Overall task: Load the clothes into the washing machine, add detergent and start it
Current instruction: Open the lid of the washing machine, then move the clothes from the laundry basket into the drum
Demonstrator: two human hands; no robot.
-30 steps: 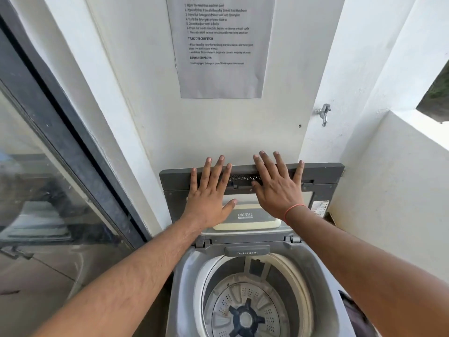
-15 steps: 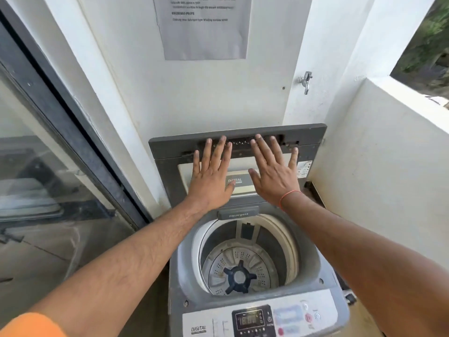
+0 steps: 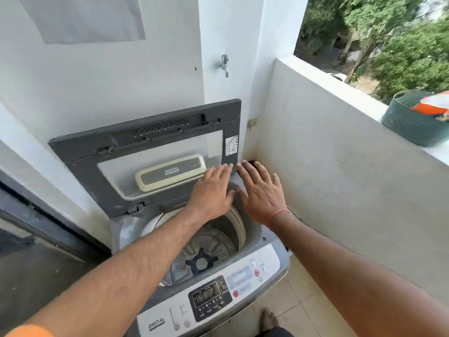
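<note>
A grey top-loading washing machine (image 3: 272, 254) stands against the wall with its lid (image 3: 145, 139) raised upright. Its drum (image 3: 201, 251) shows only the pulsator, no clothes. My left hand (image 3: 211, 193) and my right hand (image 3: 261, 193) hover flat, fingers spread, over the drum's back right corner, near the lid's lower right edge, holding nothing. The control panel (image 3: 209, 297) faces me at the front. A green laundry basket (image 3: 410, 122) with orange and white clothes sits on the balcony ledge at the right.
A low white balcony wall (image 3: 340, 147) runs along the right of the machine. A tap (image 3: 224, 64) sticks out of the wall above the lid. A paper sheet (image 3: 82, 18) hangs on the wall. A dark glass door (image 3: 36, 251) is on the left.
Both hands came off the top of the raised lid and moved down and to the right. The view swung right, bringing the ledge and basket into sight.
</note>
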